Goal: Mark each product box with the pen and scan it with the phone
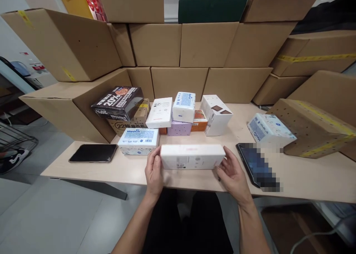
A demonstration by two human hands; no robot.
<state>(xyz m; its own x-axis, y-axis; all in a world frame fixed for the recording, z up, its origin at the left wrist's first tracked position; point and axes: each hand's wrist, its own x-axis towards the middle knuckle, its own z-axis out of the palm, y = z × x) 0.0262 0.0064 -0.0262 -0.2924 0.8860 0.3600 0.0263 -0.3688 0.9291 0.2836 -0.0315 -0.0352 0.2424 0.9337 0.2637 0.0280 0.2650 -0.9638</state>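
A long white box (pixel 193 157) with small print on its near side is held above the front part of the table. My left hand (pixel 154 171) grips its left end, thumb on the near side. At the right end, my right hand (pixel 231 174) has its fingers closed round the corner. Just behind my left hand lies a Manhua tissue pack (pixel 139 140). A dark phone or tablet with a partly blurred screen (pixel 254 165) lies to the right of my right hand.
Behind are a black carton (pixel 119 102), a flat white box (pixel 159 113), another tissue pack (pixel 184 106), a purple box (pixel 179 128) and a white upright box (pixel 216 114). A phone (pixel 93 153) lies left. Cardboard boxes (pixel 178 85) wall the table (pixel 203 181) at the back and sides.
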